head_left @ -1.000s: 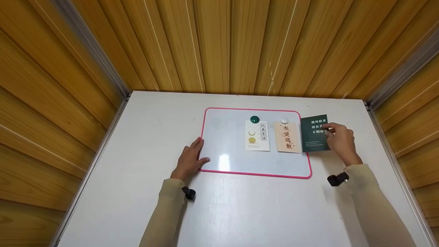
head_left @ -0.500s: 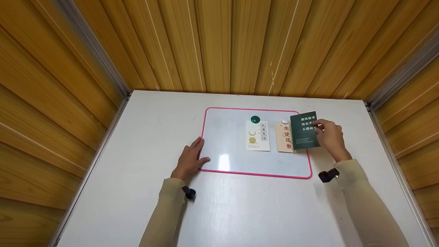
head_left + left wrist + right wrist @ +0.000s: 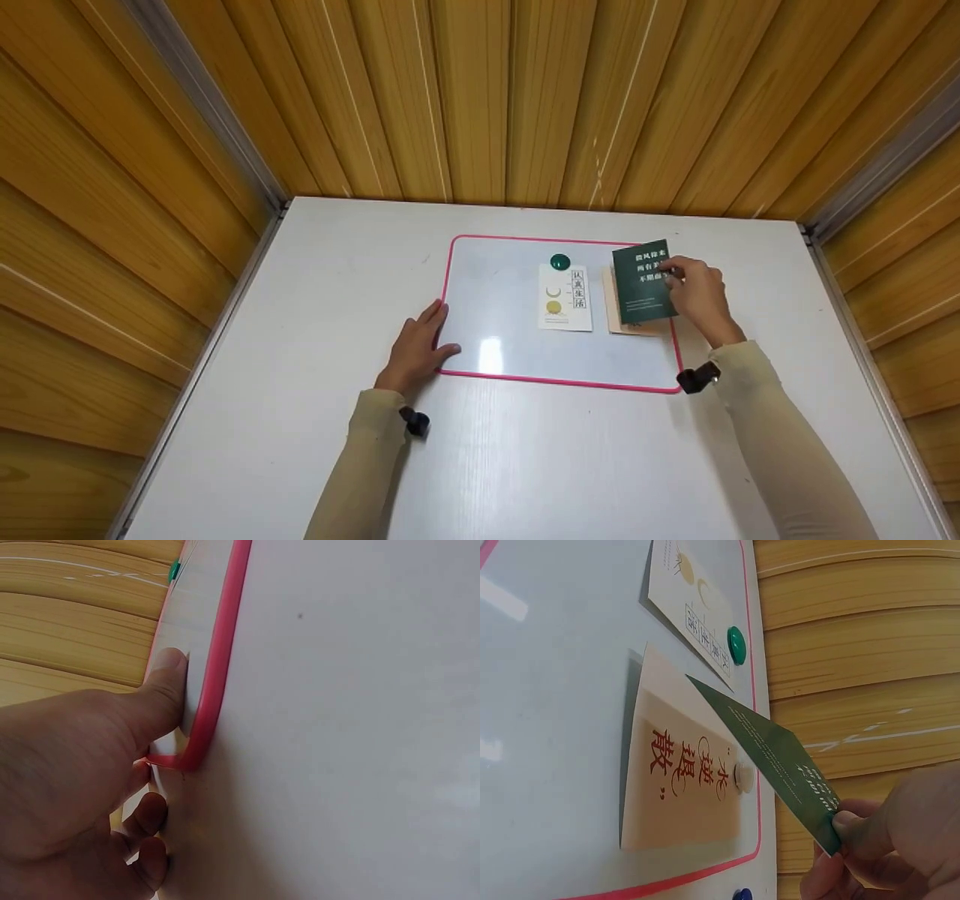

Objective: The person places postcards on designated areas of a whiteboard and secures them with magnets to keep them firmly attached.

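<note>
We hold both arms in tan sleeves. Our left arm (image 3: pixel 360 476) runs from the bottom edge, left of centre, slanting up to the left hand (image 3: pixel 409 346) near the middle of the frame; its thumb (image 3: pixel 162 694) sticks out to the right, apart from the fingers (image 3: pixel 152 814), which point up and rightward. Our right arm (image 3: pixel 776 435) slants from the lower right up to the right hand (image 3: pixel 701 296), right of centre, where we pinch with thumb and index finger, the other fingers curled in.
</note>
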Motion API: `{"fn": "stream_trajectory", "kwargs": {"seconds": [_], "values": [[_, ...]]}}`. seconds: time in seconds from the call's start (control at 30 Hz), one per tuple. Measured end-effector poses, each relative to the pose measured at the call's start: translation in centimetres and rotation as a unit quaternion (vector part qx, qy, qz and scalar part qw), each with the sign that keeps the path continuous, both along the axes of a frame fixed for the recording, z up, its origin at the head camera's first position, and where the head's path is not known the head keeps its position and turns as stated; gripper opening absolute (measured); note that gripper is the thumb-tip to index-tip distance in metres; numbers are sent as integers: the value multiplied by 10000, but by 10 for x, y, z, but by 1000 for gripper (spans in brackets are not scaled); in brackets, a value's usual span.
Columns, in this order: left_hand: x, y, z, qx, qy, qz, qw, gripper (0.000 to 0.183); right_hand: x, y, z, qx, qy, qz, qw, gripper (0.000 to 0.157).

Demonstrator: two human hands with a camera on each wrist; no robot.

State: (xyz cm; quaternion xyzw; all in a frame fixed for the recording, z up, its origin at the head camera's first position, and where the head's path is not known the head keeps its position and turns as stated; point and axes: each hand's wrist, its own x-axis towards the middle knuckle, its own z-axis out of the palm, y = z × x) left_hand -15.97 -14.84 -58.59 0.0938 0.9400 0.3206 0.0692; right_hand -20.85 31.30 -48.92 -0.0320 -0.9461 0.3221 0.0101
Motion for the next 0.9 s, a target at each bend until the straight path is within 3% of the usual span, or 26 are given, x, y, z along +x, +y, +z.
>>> {"fn": "stream_trajectory", "kwargs": {"seconds": [0.4,0.9], "values": [[-2,0,-2,-1,-40,-10,10000,84,-9,-24,-3,-236,-279,103,9993,34],[-3,-1,0,-87,100,-173,9998,83,-18,-59,-5,-344,-221,365,9985,33]]}}
